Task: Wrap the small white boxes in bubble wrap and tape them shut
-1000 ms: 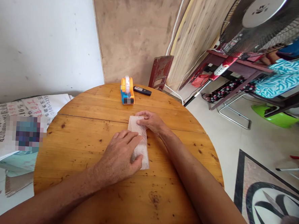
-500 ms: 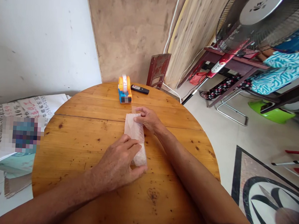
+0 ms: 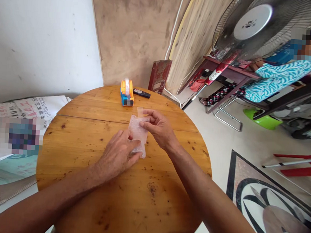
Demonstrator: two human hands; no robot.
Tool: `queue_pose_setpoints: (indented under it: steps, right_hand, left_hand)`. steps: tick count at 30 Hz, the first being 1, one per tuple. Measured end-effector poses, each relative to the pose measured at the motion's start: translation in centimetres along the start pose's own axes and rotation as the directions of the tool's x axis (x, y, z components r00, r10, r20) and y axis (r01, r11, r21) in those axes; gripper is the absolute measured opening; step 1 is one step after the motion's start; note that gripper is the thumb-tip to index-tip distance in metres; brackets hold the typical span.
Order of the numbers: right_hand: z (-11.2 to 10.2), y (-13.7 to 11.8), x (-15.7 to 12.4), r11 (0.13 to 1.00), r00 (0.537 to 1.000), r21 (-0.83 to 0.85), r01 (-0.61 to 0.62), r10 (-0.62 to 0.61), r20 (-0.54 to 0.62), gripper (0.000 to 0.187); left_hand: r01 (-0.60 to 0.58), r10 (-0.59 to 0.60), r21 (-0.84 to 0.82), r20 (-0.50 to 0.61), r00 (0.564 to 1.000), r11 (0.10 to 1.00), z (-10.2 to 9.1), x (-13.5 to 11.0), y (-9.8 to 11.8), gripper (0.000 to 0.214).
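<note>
A small clear plastic bag (image 3: 138, 133) with something pale inside is lifted a little above the round wooden table (image 3: 91, 126). My left hand (image 3: 116, 155) grips its near end with thumb and fingers closed. My right hand (image 3: 157, 125) pinches its far top edge, where a short strip of tape (image 3: 140, 111) sticks up. An orange and blue tape dispenser (image 3: 126, 92) stands at the table's far edge, with a black remote-like device (image 3: 141, 93) beside it on the right.
A red wooden chair (image 3: 159, 74) stands behind the table. Printed white sacks (image 3: 18, 122) lie at the left. At the right is a standing fan (image 3: 256, 24), a dark bench and a seated person in a blue patterned garment (image 3: 276, 76).
The bag has come up off the table and is held between both hands. My left hand has gone from pressing flat on it to gripping its near end. The view shifted slightly.
</note>
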State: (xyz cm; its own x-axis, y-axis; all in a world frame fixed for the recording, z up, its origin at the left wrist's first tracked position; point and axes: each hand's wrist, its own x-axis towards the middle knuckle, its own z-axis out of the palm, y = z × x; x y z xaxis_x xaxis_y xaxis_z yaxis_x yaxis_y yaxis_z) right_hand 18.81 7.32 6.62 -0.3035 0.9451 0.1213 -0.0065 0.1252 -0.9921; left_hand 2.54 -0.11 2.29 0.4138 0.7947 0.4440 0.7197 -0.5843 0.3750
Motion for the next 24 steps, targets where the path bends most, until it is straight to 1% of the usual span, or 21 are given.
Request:
queue_pose_setpoints:
  steps: [5, 7, 9, 13, 16, 18, 20, 22, 24]
  right_hand:
    - [0.9, -0.5, -3.2, 0.999, 0.998, 0.040, -0.037, 0.039, -0.049, 0.040]
    - [1.1, -0.3, -4.1, 0.996, 0.996, 0.063, -0.055, 0.060, -0.072, 0.040]
    - [1.3, 0.0, -4.6, 0.993, 0.992, 0.098, -0.071, 0.081, -0.098, 0.042]
    - [1.6, 0.9, -5.2, 0.989, 0.985, 0.134, -0.066, 0.086, -0.152, 0.046]
    - [1.5, 1.1, -5.4, 0.991, 0.987, 0.124, -0.053, 0.071, -0.145, 0.048]
    - [1.3, 1.2, -5.6, 0.995, 0.991, 0.094, -0.043, 0.054, -0.120, 0.047]
    - [1.2, 1.3, -5.8, 0.999, 0.995, 0.042, -0.021, 0.025, -0.100, 0.045]
    - [1.1, 1.5, -6.0, 0.999, 0.995, -0.045, 0.026, -0.031, -0.097, 0.041]
    - [1.2, 1.8, -6.3, 0.976, 0.987, -0.193, 0.100, -0.122, -0.101, 0.037]
  left_hand:
    - [0.016, -0.016, -0.019, -0.010, 1.000, 1.000, 0.6, -0.3, -0.6, 0.024]
    - [0.020, -0.020, -0.021, -0.014, 1.000, 1.000, 0.7, -0.4, -0.6, 0.025]
    - [0.035, -0.036, -0.026, -0.030, 0.999, 0.999, 0.9, -0.5, -0.6, 0.022]
    - [0.031, -0.035, -0.031, -0.135, 0.990, 0.999, 1.3, -0.6, -0.5, 0.013]
    - [0.020, -0.017, 0.011, -0.213, 0.977, 1.000, 1.7, -0.6, -0.4, 0.008]
    - [0.027, -0.015, 0.046, -0.230, 0.973, 0.999, 1.8, -0.6, -0.3, 0.007]
    - [0.054, -0.038, 0.061, -0.239, 0.970, 0.997, 1.8, -0.5, -0.2, 0.012]
    - [0.113, -0.099, 0.042, -0.256, 0.962, 0.993, 1.9, -0.5, -0.2, 0.018]
    - [0.199, -0.194, -0.011, -0.273, 0.942, 0.980, 2.1, -0.5, -0.3, 0.024]
